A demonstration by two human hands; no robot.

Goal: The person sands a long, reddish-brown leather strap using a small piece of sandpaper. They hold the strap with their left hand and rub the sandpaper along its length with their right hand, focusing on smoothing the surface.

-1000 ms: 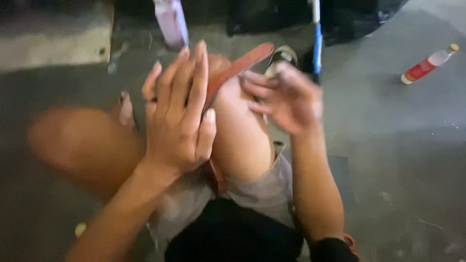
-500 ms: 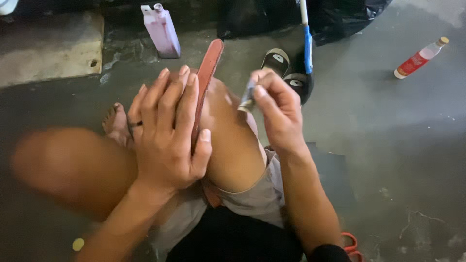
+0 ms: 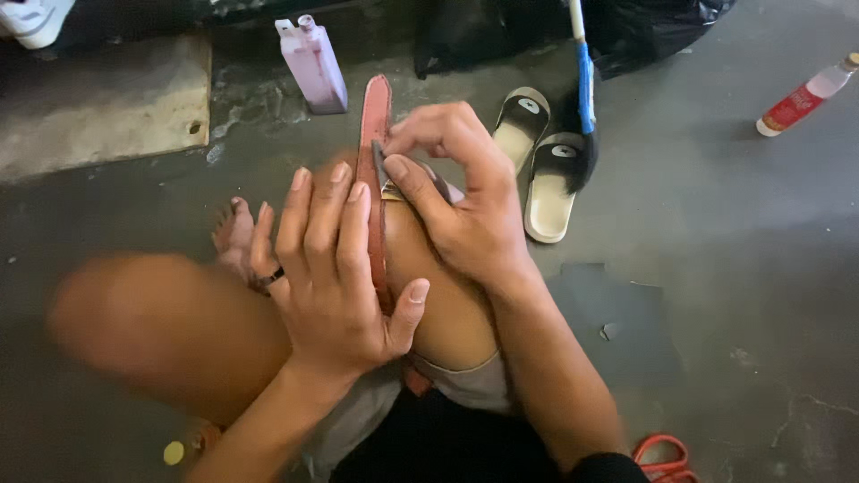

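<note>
A long reddish-brown leather strap [image 3: 375, 134] lies lengthwise over my raised knee [image 3: 447, 304]. My left hand [image 3: 335, 268] presses flat against the strap's left side, fingers straight, thumb hooked under it on the knee. My right hand [image 3: 456, 197] is closed on a small thin tool [image 3: 379, 161], its tip touching the strap's edge just above my left fingertips. Part of the strap is hidden beneath my left hand.
On the grey concrete floor stand a lilac plastic bottle [image 3: 313, 64], a pair of black-and-cream slide sandals [image 3: 546, 161], a blue-and-white pole [image 3: 583, 63], a black bag [image 3: 644, 22] and a red-labelled bottle [image 3: 801, 98]. Red handles [image 3: 662, 456] lie at the bottom edge.
The strap has swung from tilted to nearly upright in view. My right hand moved in from the right and set the tool against the strap. My left hand stayed pressed on it.
</note>
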